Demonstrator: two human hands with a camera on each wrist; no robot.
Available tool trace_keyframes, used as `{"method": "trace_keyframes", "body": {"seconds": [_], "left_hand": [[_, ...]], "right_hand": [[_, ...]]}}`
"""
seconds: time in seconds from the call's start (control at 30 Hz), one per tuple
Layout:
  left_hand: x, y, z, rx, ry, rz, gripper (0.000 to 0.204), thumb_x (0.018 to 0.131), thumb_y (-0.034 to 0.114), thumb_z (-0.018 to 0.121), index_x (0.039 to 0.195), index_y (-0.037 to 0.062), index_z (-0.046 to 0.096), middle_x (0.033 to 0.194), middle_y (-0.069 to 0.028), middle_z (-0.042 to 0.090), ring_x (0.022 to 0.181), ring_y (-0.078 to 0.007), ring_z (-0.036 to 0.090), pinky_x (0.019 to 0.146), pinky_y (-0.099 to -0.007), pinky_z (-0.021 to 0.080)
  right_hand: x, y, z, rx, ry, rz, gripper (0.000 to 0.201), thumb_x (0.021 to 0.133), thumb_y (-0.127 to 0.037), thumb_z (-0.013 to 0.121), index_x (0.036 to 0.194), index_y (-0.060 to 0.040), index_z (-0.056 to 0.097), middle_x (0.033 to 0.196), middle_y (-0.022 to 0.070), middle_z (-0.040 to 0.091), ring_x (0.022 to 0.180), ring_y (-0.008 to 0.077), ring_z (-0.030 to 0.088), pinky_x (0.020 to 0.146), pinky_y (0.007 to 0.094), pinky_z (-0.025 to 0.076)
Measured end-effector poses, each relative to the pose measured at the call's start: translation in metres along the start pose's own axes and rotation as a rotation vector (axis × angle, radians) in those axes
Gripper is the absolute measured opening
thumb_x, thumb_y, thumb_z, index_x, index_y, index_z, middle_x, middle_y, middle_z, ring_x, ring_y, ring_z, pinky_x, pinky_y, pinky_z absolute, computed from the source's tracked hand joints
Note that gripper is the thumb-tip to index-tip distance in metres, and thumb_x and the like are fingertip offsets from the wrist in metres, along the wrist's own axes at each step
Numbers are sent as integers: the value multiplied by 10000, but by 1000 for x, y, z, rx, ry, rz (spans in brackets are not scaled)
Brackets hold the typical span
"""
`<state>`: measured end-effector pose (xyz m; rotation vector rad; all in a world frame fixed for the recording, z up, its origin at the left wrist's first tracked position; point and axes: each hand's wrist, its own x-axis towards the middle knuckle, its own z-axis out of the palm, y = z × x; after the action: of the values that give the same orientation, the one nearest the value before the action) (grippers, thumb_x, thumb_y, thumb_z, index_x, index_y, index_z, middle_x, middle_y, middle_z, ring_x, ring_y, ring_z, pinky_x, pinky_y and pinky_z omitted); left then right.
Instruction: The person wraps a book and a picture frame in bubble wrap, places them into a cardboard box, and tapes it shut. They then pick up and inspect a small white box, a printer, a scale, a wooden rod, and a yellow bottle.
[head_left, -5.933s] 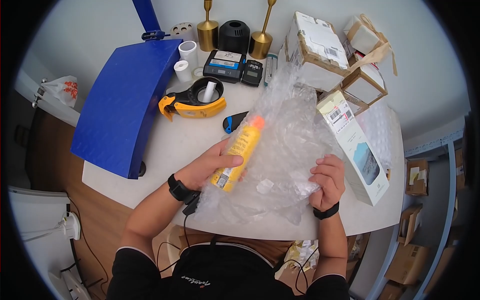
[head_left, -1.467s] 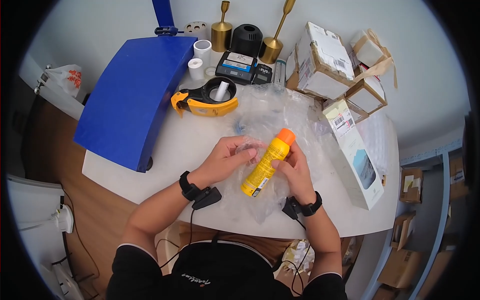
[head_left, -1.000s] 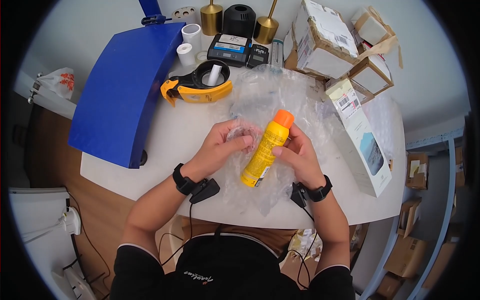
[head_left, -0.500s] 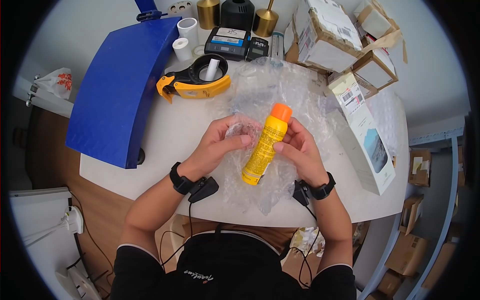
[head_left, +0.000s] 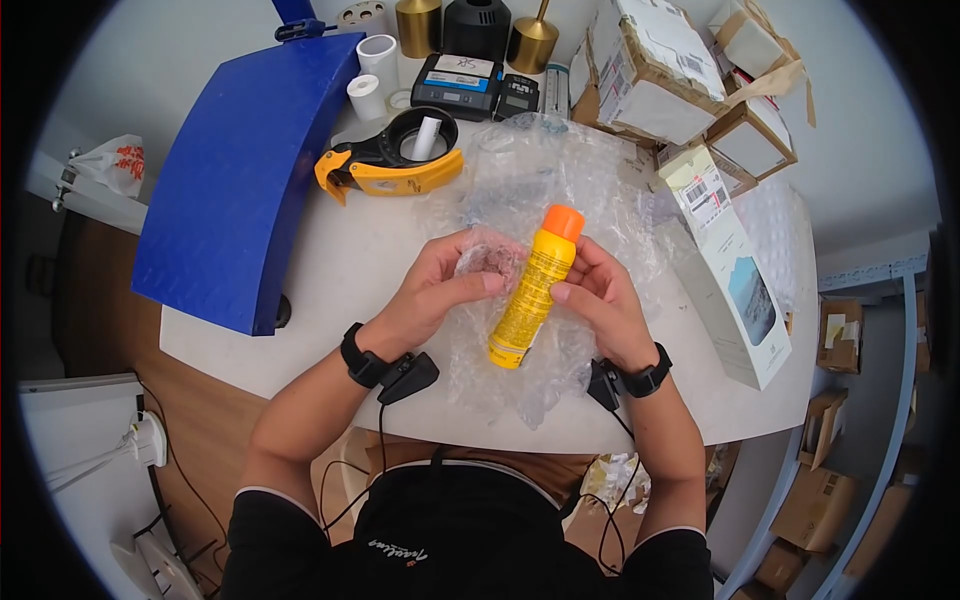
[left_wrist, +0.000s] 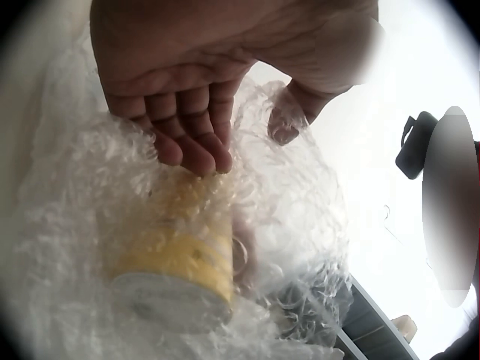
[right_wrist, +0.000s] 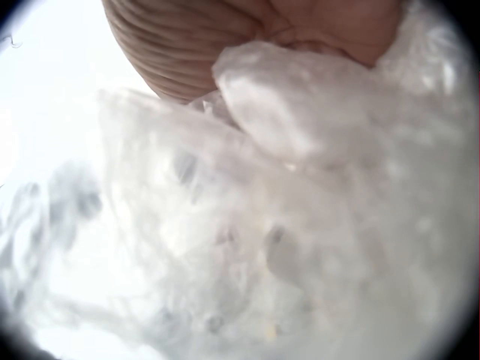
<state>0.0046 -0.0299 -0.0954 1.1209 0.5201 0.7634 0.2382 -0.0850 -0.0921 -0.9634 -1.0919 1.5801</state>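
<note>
A yellow spray can point(head_left: 530, 295) with an orange cap leans diagonally over crumpled clear bubble wrap point(head_left: 610, 190). My right hand point(head_left: 610, 305) holds the can from its right side, thumb on the front and fingers behind. On the can's other side, my left hand point(head_left: 435, 285) grips a bunched part of the wrap between thumb and fingers. In the left wrist view, the can's base point(left_wrist: 172, 300) shows through the wrap, below the curled left fingers point(left_wrist: 199, 154). Blurred wrap point(right_wrist: 262, 225) fills most of the right wrist view and hides the right fingers.
A yellow-and-black tape dispenser point(head_left: 395, 170) stands beyond the left hand, near a blue slanted panel point(head_left: 240, 190). A tall white box point(head_left: 730, 270) lies at the right. Cartons point(head_left: 655, 80), a black label printer point(head_left: 455, 85) and paper rolls point(head_left: 365, 97) line the back.
Earlier the left hand held the can inside the wrap and the right hand held the wrap's edge. Now the right hand holds the can and the left the wrap. The last half second shows little movement.
</note>
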Motion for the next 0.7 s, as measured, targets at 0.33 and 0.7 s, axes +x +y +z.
{"method": "trace_keyframes", "body": {"seconds": [0.33, 0.7], "left_hand": [[-1, 2, 0, -23, -39, -26, 454, 848, 235, 696, 1242, 21, 628, 1015, -9, 648, 955, -97, 591, 908, -268, 463], [3, -6, -7, -32, 166, -14, 76, 905, 115, 608, 946, 51, 607, 892, -44, 638, 844, -138, 586, 794, -283, 453]], "right_hand": [[0, -1, -2, 11, -15, 24, 601, 927, -52, 685, 1467, -15, 424, 1309, 64, 617, 1176, 133, 603, 1015, 302, 483], [-8, -17, -20, 313, 11, -148, 538, 909, -137, 717, 1372, -18, 470, 1296, 156, 608, 1203, 252, 613, 1046, 388, 482]]}}
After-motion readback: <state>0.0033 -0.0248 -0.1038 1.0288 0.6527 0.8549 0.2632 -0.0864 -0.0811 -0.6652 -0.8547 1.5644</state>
